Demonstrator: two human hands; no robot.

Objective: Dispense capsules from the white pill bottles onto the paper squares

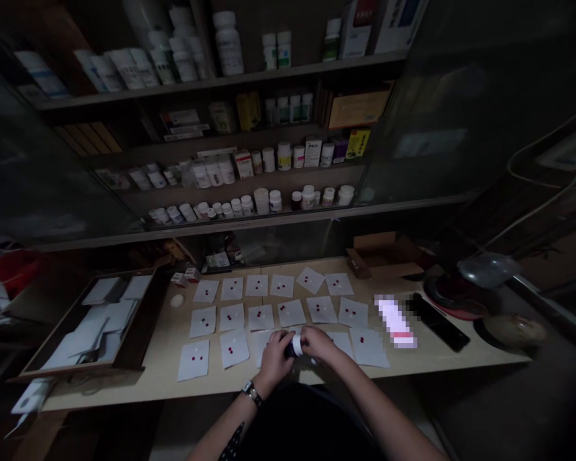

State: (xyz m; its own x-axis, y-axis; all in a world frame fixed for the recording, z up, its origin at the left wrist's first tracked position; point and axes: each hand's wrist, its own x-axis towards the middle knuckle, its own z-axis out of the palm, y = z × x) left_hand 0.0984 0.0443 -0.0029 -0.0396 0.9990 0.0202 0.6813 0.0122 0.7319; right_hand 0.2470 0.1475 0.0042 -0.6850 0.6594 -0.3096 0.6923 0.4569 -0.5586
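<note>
My left hand (274, 357), with a watch on its wrist, is wrapped round a small dark pill bottle (288, 349) near the table's front edge. My right hand (318, 344) has its fingers closed on the bottle's white cap (297, 344). Around them, white paper squares lie in rows, and most carry red pills (231, 350); small white pills show on some. One square at the front left (187, 371) has red pills on it. My hands and the bottle partly cover squares in the front row.
An open drawer with stacked white papers (98, 323) is at the left. A round white lid (176, 300) lies on the table (160, 349). A cardboard box (384, 253), a dark phone-like object (439, 323) and a blurred-out item are at the right. Shelves (249, 224) of bottles stand behind.
</note>
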